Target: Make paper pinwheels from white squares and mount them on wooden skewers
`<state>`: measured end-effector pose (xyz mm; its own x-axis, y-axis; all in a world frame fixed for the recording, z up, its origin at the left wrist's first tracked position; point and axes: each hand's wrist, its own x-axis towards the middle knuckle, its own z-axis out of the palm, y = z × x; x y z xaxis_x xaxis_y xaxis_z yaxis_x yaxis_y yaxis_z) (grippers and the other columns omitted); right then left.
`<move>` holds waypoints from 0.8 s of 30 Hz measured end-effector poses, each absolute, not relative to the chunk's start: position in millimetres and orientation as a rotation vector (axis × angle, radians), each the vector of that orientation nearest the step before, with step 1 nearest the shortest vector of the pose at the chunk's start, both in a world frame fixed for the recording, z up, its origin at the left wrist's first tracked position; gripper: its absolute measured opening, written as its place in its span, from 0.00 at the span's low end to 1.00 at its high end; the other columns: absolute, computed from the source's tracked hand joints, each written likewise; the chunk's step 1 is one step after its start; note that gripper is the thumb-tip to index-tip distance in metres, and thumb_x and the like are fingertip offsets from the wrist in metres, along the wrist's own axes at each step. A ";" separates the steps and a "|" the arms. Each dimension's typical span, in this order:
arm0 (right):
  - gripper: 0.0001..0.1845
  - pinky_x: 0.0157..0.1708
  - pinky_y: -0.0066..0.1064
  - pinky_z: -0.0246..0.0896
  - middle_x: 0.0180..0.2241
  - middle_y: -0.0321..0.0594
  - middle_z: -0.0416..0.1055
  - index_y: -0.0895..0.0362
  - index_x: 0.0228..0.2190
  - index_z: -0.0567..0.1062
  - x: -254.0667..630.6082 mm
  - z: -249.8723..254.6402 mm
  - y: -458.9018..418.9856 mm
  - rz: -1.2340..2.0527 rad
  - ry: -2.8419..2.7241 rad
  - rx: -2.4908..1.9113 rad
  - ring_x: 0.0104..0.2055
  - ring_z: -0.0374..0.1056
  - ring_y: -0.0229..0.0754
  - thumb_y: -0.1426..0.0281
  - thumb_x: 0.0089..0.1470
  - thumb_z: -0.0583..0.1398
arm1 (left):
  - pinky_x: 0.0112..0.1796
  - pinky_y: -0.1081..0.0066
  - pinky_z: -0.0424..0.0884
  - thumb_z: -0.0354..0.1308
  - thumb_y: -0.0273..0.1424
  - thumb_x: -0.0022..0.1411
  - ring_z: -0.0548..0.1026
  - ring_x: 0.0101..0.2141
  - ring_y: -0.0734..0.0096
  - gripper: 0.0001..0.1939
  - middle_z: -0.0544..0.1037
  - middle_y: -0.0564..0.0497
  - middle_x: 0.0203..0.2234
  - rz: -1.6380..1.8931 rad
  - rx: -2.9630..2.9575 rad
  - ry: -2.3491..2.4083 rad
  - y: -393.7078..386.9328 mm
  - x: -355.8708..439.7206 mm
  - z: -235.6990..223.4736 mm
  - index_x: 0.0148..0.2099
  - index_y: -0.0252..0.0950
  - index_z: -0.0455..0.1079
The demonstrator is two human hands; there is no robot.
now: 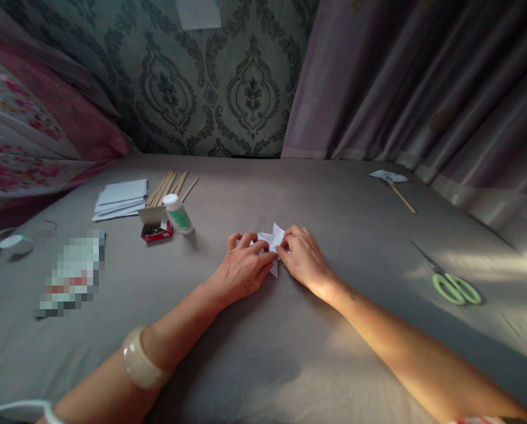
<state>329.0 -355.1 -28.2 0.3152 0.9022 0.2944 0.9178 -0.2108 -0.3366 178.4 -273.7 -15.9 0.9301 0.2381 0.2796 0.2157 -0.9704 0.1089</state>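
A small folded piece of white paper (272, 240) lies on the grey cloth surface (289, 353) in the middle. My left hand (243, 268) rests on its left side with fingers curled and pressed onto the paper. From the right, my right hand (302, 256) covers the other side, fingertips pinching a fold. Most of the paper is hidden under both hands; only pointed flaps show between and above them.
At the back left lie a stack of white paper sheets (121, 199), several wooden sticks (170, 185), a glue bottle (178, 214) and a small open red box (156, 227). Green-handled scissors (451, 282) lie at the right. A paper piece on a stick (391, 179) lies far right.
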 end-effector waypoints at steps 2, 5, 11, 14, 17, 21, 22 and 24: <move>0.07 0.42 0.37 0.59 0.36 0.46 0.70 0.58 0.27 0.75 328.2 -28.0 -355.4 -0.056 -1.604 -2.147 0.41 0.63 0.47 0.73 0.53 0.58 | 0.47 0.54 0.51 0.46 0.34 0.66 0.64 0.47 0.56 0.15 0.76 0.48 0.41 0.450 3.007 0.355 -273.3 178.4 -16.2 0.47 0.45 0.73; 0.07 0.42 0.38 0.60 0.35 0.46 0.70 0.58 0.27 0.76 327.2 -28.1 -356.1 -0.067 -1.591 -2.138 0.40 0.63 0.47 0.73 0.53 0.57 | 0.47 0.53 0.51 0.47 0.34 0.66 0.64 0.47 0.56 0.14 0.75 0.48 0.41 0.450 2.996 0.359 -272.9 178.6 -17.1 0.47 0.45 0.73; 0.09 0.43 0.37 0.61 0.34 0.45 0.70 0.57 0.25 0.76 330.8 -29.7 -359.1 -0.054 -1.548 -2.025 0.40 0.64 0.45 0.73 0.54 0.57 | 0.47 0.54 0.51 0.47 0.34 0.66 0.64 0.46 0.58 0.14 0.75 0.48 0.39 0.472 2.984 0.358 -273.1 178.7 -17.8 0.47 0.45 0.73; 0.10 0.43 0.36 0.61 0.34 0.44 0.70 0.57 0.27 0.77 333.8 -29.1 -363.4 -0.096 -1.517 -1.913 0.41 0.64 0.45 0.76 0.52 0.56 | 0.47 0.54 0.50 0.47 0.34 0.66 0.64 0.46 0.58 0.14 0.75 0.48 0.39 0.479 2.994 0.361 -273.5 178.5 -17.7 0.46 0.45 0.73; 0.12 0.44 0.37 0.60 0.36 0.44 0.71 0.57 0.30 0.78 335.3 -27.9 -368.8 -0.131 -1.549 -1.866 0.41 0.64 0.45 0.78 0.50 0.56 | 0.47 0.54 0.50 0.47 0.34 0.66 0.64 0.45 0.58 0.14 0.76 0.49 0.40 0.472 3.000 0.366 -273.8 178.5 -17.8 0.47 0.45 0.73; 0.14 0.44 0.39 0.57 0.40 0.44 0.70 0.55 0.32 0.80 334.4 -27.8 -373.2 -0.158 -1.663 -1.916 0.44 0.62 0.47 0.78 0.49 0.55 | 0.47 0.54 0.50 0.48 0.34 0.66 0.63 0.47 0.57 0.14 0.75 0.49 0.41 0.469 3.001 0.384 -274.2 178.6 -17.9 0.47 0.45 0.73; 0.15 0.44 0.39 0.56 0.40 0.44 0.70 0.54 0.33 0.80 333.8 -27.9 -373.5 -0.160 -1.692 -1.927 0.44 0.61 0.47 0.78 0.49 0.55 | 0.47 0.54 0.50 0.48 0.34 0.66 0.63 0.47 0.57 0.14 0.75 0.49 0.41 0.472 3.002 0.387 -274.3 178.6 -17.9 0.47 0.45 0.73; 0.15 0.45 0.39 0.55 0.41 0.43 0.70 0.54 0.34 0.80 332.6 -27.7 -373.5 -0.160 -1.736 -1.941 0.45 0.60 0.47 0.78 0.49 0.55 | 0.48 0.54 0.50 0.47 0.34 0.66 0.63 0.47 0.57 0.14 0.75 0.49 0.40 0.470 3.005 0.390 -274.6 178.4 -17.7 0.47 0.45 0.73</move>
